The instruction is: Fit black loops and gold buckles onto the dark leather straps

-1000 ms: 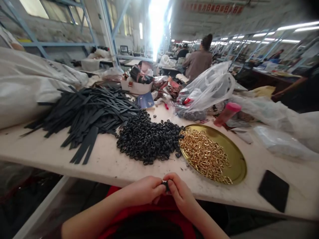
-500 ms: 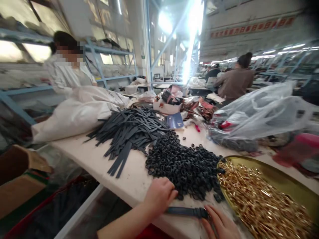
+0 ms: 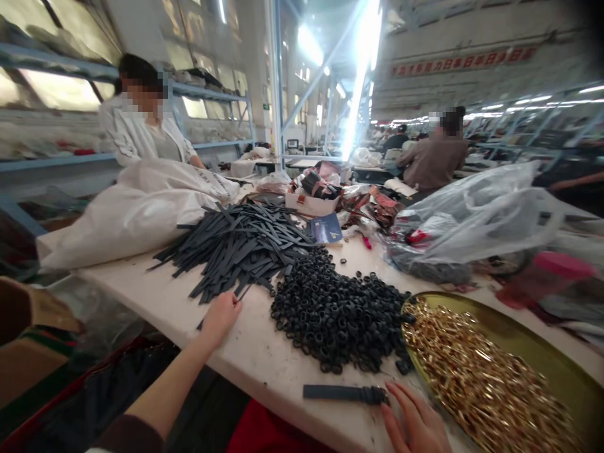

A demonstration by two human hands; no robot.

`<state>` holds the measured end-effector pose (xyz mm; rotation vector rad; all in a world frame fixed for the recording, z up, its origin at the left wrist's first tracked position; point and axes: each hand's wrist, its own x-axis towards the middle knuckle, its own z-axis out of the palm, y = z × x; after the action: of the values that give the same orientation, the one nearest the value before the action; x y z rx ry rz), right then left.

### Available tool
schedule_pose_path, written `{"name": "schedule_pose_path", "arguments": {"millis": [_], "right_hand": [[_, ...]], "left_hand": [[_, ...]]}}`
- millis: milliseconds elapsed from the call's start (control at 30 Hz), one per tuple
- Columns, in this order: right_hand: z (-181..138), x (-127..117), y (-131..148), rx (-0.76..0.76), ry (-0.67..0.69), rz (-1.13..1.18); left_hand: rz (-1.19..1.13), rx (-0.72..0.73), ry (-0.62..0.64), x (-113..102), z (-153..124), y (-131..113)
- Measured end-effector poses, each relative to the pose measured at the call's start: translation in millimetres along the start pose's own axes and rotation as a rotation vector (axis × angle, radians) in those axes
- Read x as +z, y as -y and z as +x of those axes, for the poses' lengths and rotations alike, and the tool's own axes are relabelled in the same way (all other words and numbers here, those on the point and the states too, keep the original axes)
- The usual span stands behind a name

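My left hand (image 3: 225, 319) is closed on a thin dark strap (image 3: 243, 293), beside the front of a heap of dark flat straps (image 3: 236, 242). Most of that strap is hidden by the fingers. At the table's near edge, a dark strap with a loop around it (image 3: 337, 393) lies flat, pointing left. Its right end sits at the fingertips of my right hand (image 3: 418, 418), which pinches it there; what is under the palm is hidden. A pile of small black loops (image 3: 340, 314) spreads behind the strap. To the right, a gold-coloured tray (image 3: 528, 333) holds many shiny gold metal pieces (image 3: 491, 371).
The pale table (image 3: 155, 286) carries a white sack (image 3: 123, 214) at left, a blue booklet (image 3: 325, 228), a white box (image 3: 309, 204) and clear plastic bags (image 3: 481, 207). A cardboard box (image 3: 33, 352) stands lower left. A co-worker (image 3: 146, 126) is behind the sack.
My left hand has left the looped strap, moved left to the strap heap and closed on another strap. My right hand stays at the looped strap's end. The camera view has shifted slightly.
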<state>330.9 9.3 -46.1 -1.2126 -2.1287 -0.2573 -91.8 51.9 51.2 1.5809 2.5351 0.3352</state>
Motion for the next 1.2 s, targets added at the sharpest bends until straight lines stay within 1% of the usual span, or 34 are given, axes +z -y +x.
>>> {"name": "schedule_pose_path", "arguments": {"millis": [67, 100, 133, 167, 200, 233, 267, 300, 333, 367, 467, 567, 633, 767, 833, 867, 933, 1000, 1067, 1133, 1200], "right_hand": [[7, -17, 8, 0.153, 0.043, 0.085], [12, -23, 11, 0.230, 0.060, 0.117], [19, -28, 13, 0.315, 0.091, 0.152], [26, -31, 14, 0.382, 0.130, 0.178], [34, -32, 14, 0.420, 0.180, 0.186], [41, -32, 14, 0.418, 0.244, 0.172], [49, -31, 13, 0.389, 0.309, 0.153], [56, -29, 13, 0.357, 0.351, 0.143], [62, -27, 13, 0.320, 0.388, 0.132], [68, -24, 13, 0.289, 0.411, 0.125], [75, -18, 13, 0.247, 0.440, 0.103], [75, -18, 9, 0.243, 0.445, 0.109], [73, -21, 5, 0.257, 0.443, 0.135], [67, -35, -2, 0.372, 0.383, 0.189], [63, -43, 0, 0.454, 0.360, 0.319], [61, -47, 2, 0.508, 0.357, 0.437], [59, -53, 8, 0.674, 0.347, 0.736], [57, -55, 17, 0.888, 0.286, 1.027], [57, -55, 26, 1.119, 0.190, 1.287], [57, -53, 36, 1.301, 0.107, 1.504], [56, -51, 44, 1.418, 0.071, 1.648]], "left_hand": [[-0.126, 0.120, 0.037, 1, -30, -21], [-0.226, 0.198, 0.084, 4, -48, -33], [-0.397, 0.284, 0.171, 7, -68, -46], [-0.541, 0.334, 0.286, 12, -88, -60], [-0.668, 0.353, 0.436, 17, -109, -74], [-0.781, 0.339, 0.618, 23, -128, -87], [-0.883, 0.274, 0.785, 28, -144, -100], [-0.975, 0.191, 0.896, 32, -158, -113], [-1.058, 0.104, 0.967, 35, -168, -123], [-1.133, 0.023, 1.004, 37, -175, -132], [-1.289, -0.133, 1.047, 30, -182, -146], [-1.354, -0.210, 1.085, 20, -183, -148], [-1.381, -0.245, 1.103, 16, -183, -148], [-1.400, -0.315, 1.149, 21, -182, -150], [-1.387, -0.342, 1.162, 25, -182, -152], [-1.383, -0.340, 1.157, 27, -181, -153], [-1.382, -0.300, 1.131, 30, -180, -154], [-1.354, -0.196, 1.089, 32, -178, -156], [-1.259, -0.072, 1.032, 35, -177, -158], [-1.135, 0.021, 0.970, 38, -175, -160], [-1.047, 0.071, 0.930, 44, -175, -161]]}}
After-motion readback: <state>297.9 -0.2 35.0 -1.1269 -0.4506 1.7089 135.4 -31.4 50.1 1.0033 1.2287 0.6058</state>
